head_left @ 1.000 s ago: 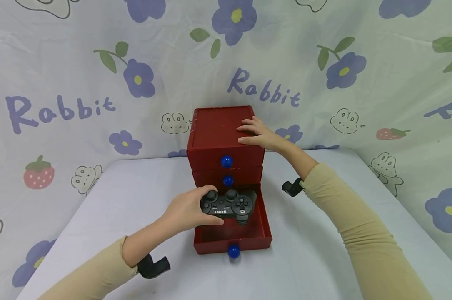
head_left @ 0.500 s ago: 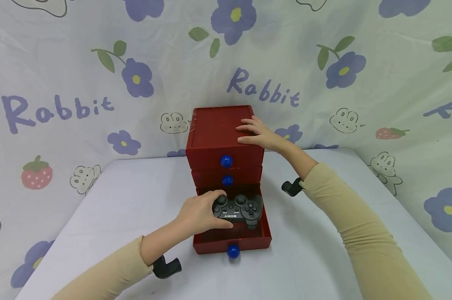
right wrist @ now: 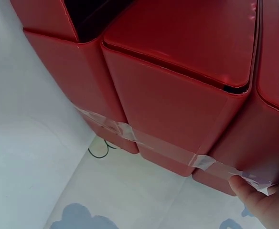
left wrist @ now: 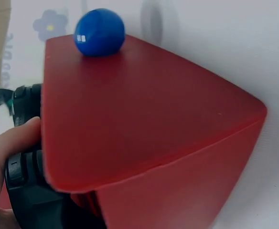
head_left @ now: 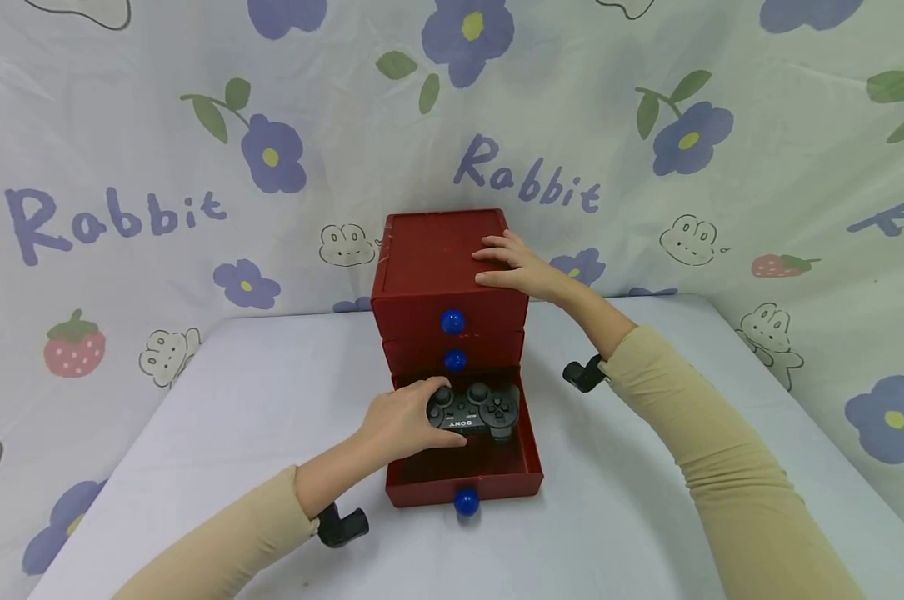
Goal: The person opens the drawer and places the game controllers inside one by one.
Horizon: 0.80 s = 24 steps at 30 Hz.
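A black game controller (head_left: 476,410) with SONY lettering is in or just over the pulled-out bottom drawer (head_left: 530,442) of a red drawer box (head_left: 437,250). My left hand (head_left: 407,421) grips its left end, thumb on the near side and fingers on the far side. In the left wrist view the drawer's front (left wrist: 144,109) hides much of the controller (left wrist: 29,195). My right hand (head_left: 515,267) rests on the top right edge of the box, fingers spread. The right wrist view catches part of that hand (right wrist: 268,205) beside the taped red side.
Two upper drawers, with blue knobs (head_left: 453,322) on their fronts, are pushed in. Another blue knob (head_left: 466,502) sticks out from the bottom drawer towards me. The box stands on a white-covered table (head_left: 287,375), before a patterned curtain (head_left: 392,150).
My left hand has carried the controller rightward over the drawer, then slightly away from me. The right hand has stayed on the box.
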### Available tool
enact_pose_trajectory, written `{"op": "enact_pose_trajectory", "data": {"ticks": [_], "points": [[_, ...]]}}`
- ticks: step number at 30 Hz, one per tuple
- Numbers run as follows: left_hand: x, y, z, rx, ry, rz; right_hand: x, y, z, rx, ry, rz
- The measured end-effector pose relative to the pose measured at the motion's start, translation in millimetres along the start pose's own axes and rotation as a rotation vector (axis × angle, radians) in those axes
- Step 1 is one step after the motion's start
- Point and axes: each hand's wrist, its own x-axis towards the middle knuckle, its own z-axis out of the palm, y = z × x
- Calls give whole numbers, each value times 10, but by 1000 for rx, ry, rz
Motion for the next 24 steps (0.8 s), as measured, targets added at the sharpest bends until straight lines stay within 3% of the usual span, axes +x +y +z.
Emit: {"op": "enact_pose_trajectory", "data": {"ticks": [6, 24], "points": [[50, -32, 85, 46, 0, 35, -9, -6, -12, 2, -4, -1], [200, -90, 288, 105, -58, 25, -12, -22, -12, 2, -6, 4]]}}
